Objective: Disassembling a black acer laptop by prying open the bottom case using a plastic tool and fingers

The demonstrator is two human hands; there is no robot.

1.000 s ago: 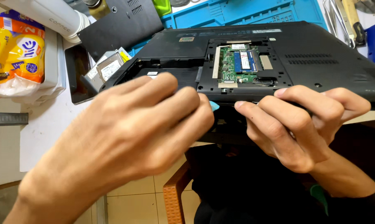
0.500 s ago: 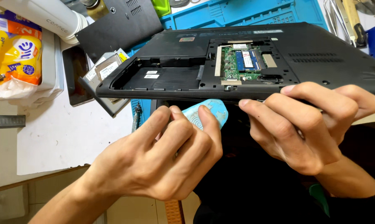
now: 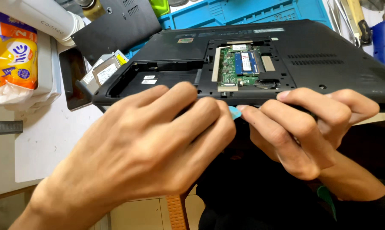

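Observation:
A black laptop (image 3: 320,55) lies upside down, its near edge hanging over the table toward me. An open bay shows a green circuit board with memory sticks (image 3: 243,66) and an empty drive recess (image 3: 158,81). My left hand (image 3: 158,145) is closed over a light blue plastic pry tool (image 3: 234,112); only the tool's tip shows, at the laptop's front edge. My right hand (image 3: 303,123) grips that same front edge, fingertips right beside the tool tip.
A removed black cover panel (image 3: 115,25) and a silver hard drive (image 3: 103,70) lie at the back left. A yellow snack bag (image 3: 9,59) and a white tube (image 3: 35,17) sit far left. A blue work mat (image 3: 252,12) lies behind the laptop.
My left hand dropped below the laptop's edge, showing more of the blue tool, then rose back against the edge so only the tip shows. The right hand stayed on the edge.

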